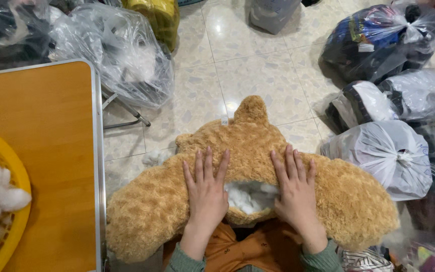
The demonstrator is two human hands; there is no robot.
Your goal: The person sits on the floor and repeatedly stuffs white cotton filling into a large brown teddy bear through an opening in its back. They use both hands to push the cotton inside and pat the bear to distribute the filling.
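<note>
Many tied plastic bags [388, 153] crowd the speckled tile floor [258, 75] beside an orange counter [41, 151]; both hands, left [206, 189] and right [294, 187], press spread, empty fingers flat on a tan plush toy [247, 146].

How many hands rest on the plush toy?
2: the left hand and the right hand lie flat on the tan plush toy, either side of its stuffing-filled opening. None appear hidden.

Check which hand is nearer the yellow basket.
Left. The left hand lies flat on the plush toy, on the side toward the yellow basket; the right hand lies farther off, past the stuffing.
</note>
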